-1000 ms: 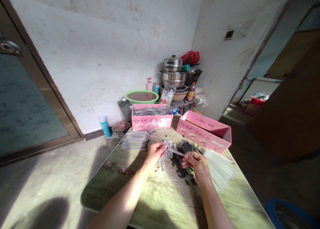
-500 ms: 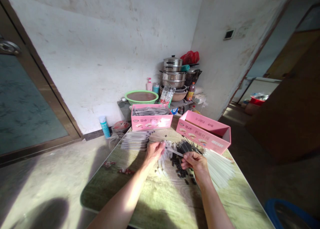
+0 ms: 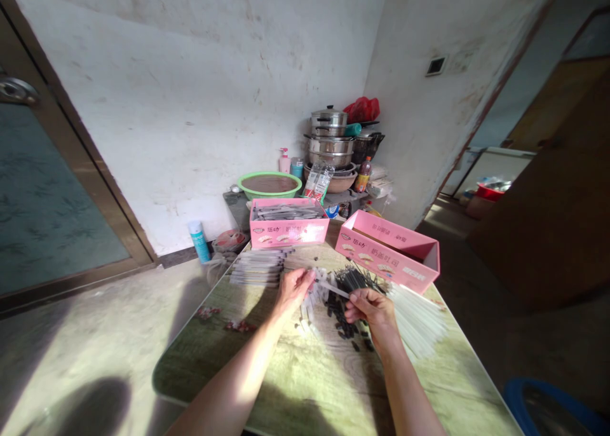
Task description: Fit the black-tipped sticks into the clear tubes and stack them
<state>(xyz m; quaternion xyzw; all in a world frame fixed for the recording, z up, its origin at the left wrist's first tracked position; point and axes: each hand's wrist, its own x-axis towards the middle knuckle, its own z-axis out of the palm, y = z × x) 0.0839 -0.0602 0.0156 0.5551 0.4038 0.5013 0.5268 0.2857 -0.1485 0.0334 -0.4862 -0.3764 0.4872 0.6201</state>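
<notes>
A slim whitish pen barrel [image 3: 337,290] spans the gap between my hands, tilted slightly down to the right. My left hand [image 3: 294,287] pinches its left end, where a small dark bit shows by the fingertips. The right end is gripped between the thumb and fingers of my right hand [image 3: 372,310]. Under and between the hands lie clear pen caps [image 3: 309,325], small black plugs [image 3: 344,325] and a pile of thin black refills [image 3: 355,278]. More white barrels [image 3: 419,321] fan out right of my right hand. Finished-looking pens [image 3: 260,267] lie in rows on the left.
On the table [image 3: 305,372], a pink box [image 3: 288,234] full of pens stands at the back. Another pink box [image 3: 388,255] sits to its right. Behind are a green basin [image 3: 269,194] and stacked steel pots [image 3: 331,147]. A blue spray can [image 3: 199,242] stands on the left.
</notes>
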